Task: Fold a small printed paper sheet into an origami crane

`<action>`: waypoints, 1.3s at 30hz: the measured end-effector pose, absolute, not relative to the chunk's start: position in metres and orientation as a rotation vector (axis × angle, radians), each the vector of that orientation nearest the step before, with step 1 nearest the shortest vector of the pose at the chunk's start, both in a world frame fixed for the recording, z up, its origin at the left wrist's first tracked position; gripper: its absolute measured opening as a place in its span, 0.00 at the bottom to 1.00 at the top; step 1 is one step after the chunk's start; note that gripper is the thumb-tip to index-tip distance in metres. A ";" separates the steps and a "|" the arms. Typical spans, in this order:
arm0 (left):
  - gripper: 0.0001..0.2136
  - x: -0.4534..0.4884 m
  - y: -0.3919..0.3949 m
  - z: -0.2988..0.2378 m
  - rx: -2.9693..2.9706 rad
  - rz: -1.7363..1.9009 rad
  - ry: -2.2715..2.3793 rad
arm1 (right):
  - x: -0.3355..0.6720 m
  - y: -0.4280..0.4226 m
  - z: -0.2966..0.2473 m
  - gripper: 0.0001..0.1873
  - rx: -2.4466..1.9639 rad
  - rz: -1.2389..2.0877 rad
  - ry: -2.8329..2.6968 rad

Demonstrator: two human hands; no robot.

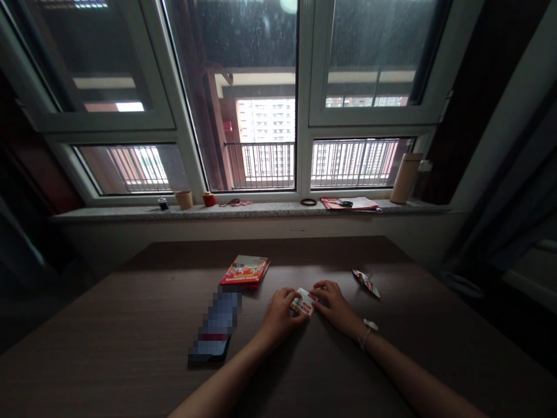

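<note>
A small, squarish piece of white paper with red print lies low over the brown table between my two hands. My left hand grips its left side, thumb at the near edge and fingers at the far edge. On the other side, the curled fingers and thumb of my right hand hold its right edge. A pale band circles my right wrist. Right of that hand rests a folded paper piece with red and white print. The paper's underside is hidden.
A stack of red printed leaflets lies left of my hands, with a pixelated dark flat object nearer me. On the windowsill stand a paper cup, a tall bottle, and scissors on papers.
</note>
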State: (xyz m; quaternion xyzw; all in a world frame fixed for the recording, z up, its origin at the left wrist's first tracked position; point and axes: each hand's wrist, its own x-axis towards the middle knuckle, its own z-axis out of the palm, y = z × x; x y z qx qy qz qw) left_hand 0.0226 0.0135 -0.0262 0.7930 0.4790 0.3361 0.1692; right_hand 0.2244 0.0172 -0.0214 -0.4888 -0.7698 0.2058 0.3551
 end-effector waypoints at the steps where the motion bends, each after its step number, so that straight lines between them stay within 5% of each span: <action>1: 0.19 0.023 0.014 -0.027 2.254 0.963 1.356 | 0.224 0.018 -0.022 0.13 -1.275 0.529 -1.989; 13: 0.28 0.020 0.015 -0.032 2.177 1.018 1.388 | 0.228 0.024 -0.026 0.12 -1.253 0.651 -1.879; 24: 0.02 0.016 0.015 -0.015 1.977 1.176 1.454 | 0.225 0.017 -0.018 0.11 -1.220 0.695 -1.782; 39: 0.03 0.014 0.014 -0.009 1.962 1.202 1.440 | 0.227 0.020 -0.022 0.10 -1.220 0.758 -1.755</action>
